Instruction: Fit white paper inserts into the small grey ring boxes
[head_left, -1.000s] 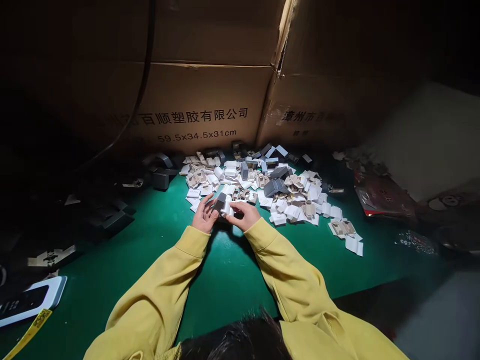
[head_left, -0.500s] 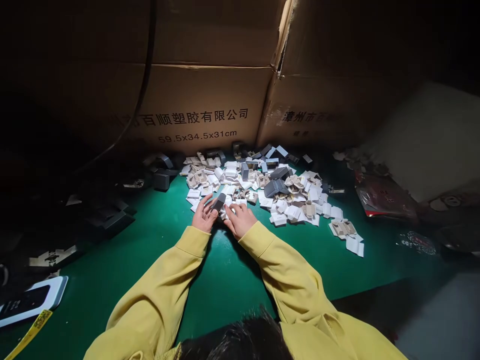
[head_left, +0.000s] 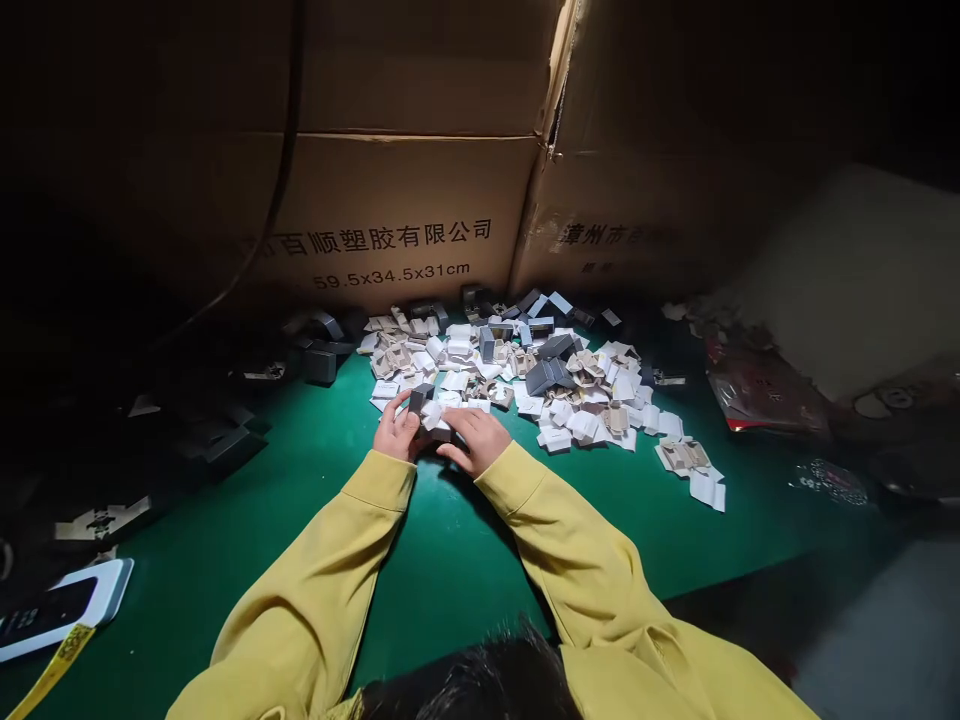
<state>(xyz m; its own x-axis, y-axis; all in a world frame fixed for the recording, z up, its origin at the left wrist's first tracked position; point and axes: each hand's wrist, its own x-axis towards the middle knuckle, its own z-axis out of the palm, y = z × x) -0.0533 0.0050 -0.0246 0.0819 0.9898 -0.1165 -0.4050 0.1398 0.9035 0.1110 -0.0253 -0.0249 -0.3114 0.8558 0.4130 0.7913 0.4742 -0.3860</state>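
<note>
My left hand [head_left: 395, 432] and my right hand [head_left: 475, 437] meet at the near edge of a heap of small white and brown card pieces [head_left: 525, 385] on a green mat [head_left: 450, 560]. Between them they grip a small dark grey box [head_left: 418, 400] with a white piece [head_left: 433, 415] at its side. The fingers of both hands are curled round it. Both arms wear yellow sleeves.
Large cardboard cartons [head_left: 390, 200] stand behind the heap. More grey boxes [head_left: 551, 372] lie in the heap and dark ones [head_left: 322, 355] to the left in shadow. A phone on a white tray [head_left: 52, 608] sits at the lower left. Red packaging [head_left: 765, 395] lies at the right.
Both hands have shifted a little left and drawn closer together. The grey box has turned in my left hand, and my right hand now presses the white piece against it.
</note>
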